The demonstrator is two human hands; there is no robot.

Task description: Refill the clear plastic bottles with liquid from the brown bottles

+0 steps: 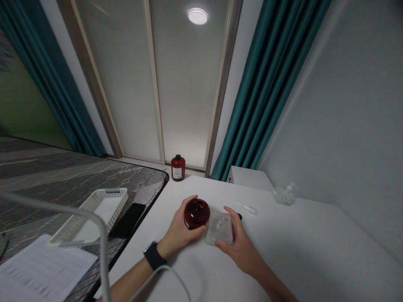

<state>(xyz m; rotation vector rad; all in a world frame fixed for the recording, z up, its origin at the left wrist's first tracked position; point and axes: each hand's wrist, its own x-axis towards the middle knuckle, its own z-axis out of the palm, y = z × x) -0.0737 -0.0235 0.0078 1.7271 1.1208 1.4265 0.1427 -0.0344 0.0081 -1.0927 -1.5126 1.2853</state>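
Left hand (176, 230): fingers curled around a dark red bottle (197, 213), its mouth facing up
Right hand (239, 249): fingers holding a clear square case (219, 228) just beside it
Place: above the tabletop (299, 239), near its left edge

Left hand (179, 230) holds red bottle (197, 213); right hand (239, 251) clear box (219, 228)

Far red bottle (178, 168): label too small to read. Red jar (197, 213): lower side hidden behind left hand (178, 230). Clear square piece (219, 228): edges blurred, exact form unclear, partly covered by right hand (241, 251). Small black object (239, 216): mostly hidden behind that piece. Sheet of paper (40, 272): print blurred, lower part cut off by frame edge.
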